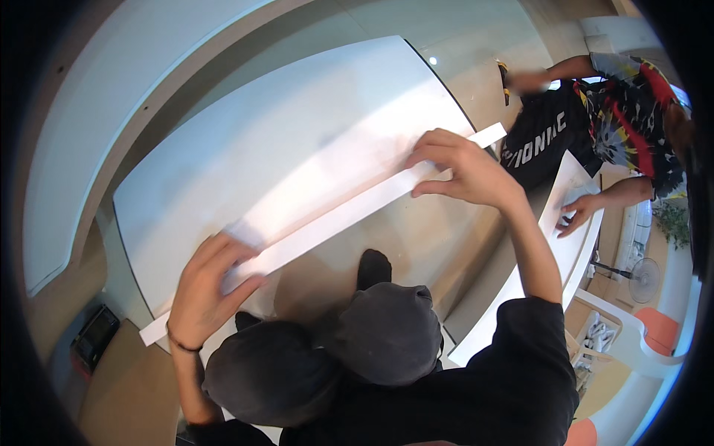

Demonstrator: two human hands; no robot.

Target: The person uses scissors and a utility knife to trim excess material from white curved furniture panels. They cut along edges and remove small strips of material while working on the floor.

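Left hand flat, fingers spread, pressing the near-left end of a long white strip onto the white panel, right hand pinching its far-right end at the panel's right edge, apparently to keep it taut; another person's hand rests on a second panel.

From my remote view, the big panel is plain white, and the long strip lying across it is the same white, with my left hand wearing a thin dark band at the wrist and my right hand bare. Below the panel, my knees are dark grey and my sleeve is black. To the right of the panel, another person's shirt is black with red, yellow and white splashes, and the floor left of it is tan.
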